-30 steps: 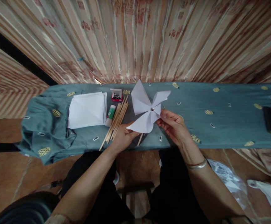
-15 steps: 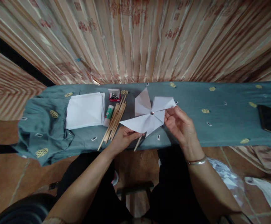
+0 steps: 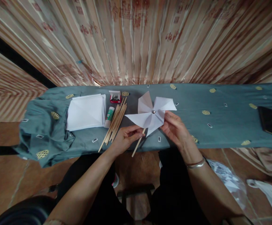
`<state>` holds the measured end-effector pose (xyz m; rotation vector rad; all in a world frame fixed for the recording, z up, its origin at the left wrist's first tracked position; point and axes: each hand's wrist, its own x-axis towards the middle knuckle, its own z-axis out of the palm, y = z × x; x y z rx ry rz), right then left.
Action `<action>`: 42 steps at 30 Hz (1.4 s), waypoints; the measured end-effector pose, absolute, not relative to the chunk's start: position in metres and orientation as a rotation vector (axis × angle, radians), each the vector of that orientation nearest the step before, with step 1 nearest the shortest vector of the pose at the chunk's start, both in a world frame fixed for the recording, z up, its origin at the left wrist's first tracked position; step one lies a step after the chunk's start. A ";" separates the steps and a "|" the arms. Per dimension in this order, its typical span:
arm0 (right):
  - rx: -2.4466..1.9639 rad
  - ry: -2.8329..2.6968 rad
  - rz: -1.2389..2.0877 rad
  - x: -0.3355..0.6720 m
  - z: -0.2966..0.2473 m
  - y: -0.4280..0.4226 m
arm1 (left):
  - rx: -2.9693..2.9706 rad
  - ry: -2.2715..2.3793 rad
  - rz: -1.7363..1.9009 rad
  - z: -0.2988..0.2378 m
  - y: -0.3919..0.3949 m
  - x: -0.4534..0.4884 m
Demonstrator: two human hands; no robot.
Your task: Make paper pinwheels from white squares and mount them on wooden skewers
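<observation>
A white paper pinwheel [image 3: 158, 117] with a shiny metal pin at its centre is held above the table, its wooden stick [image 3: 137, 147] slanting down toward me. My left hand [image 3: 126, 137] pinches the stick between thumb and fingers, just under the lower left blade. On the other side, my right hand [image 3: 175, 128] grips the pinwheel's right edge, with some fingertips hidden behind the paper. Left of the pinwheel lie several loose wooden sticks [image 3: 116, 122], beside a green and white glue stick [image 3: 109, 116].
A stack of white paper [image 3: 85, 112] lies at the left of the cloth-covered table [image 3: 229, 125]. Behind the glue stick stands a small open red box [image 3: 115, 97] of metal pins. A dark phone [image 3: 270, 120] rests far right. A striped curtain [image 3: 136, 43] hangs behind the table.
The pinwheel has turned and tilted slightly, and more of its stick shows below. My right hand has slid down along the paper's right edge, leaving the upper right blade uncovered.
</observation>
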<state>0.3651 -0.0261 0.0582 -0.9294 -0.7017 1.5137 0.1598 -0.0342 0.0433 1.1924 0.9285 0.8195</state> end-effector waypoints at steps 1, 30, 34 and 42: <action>-0.939 -0.702 1.521 0.365 0.057 -0.026 | 1.179 0.921 0.831 0.044 -0.034 0.160; -1.044 -0.598 1.588 0.358 0.050 -0.027 | 1.245 0.868 0.919 0.040 -0.034 0.161; -1.058 -0.607 1.600 0.359 0.049 -0.028 | 1.291 0.848 0.854 0.043 -0.035 0.160; -1.074 -0.664 1.640 0.357 0.050 -0.029 | 1.327 0.872 0.800 0.049 -0.037 0.162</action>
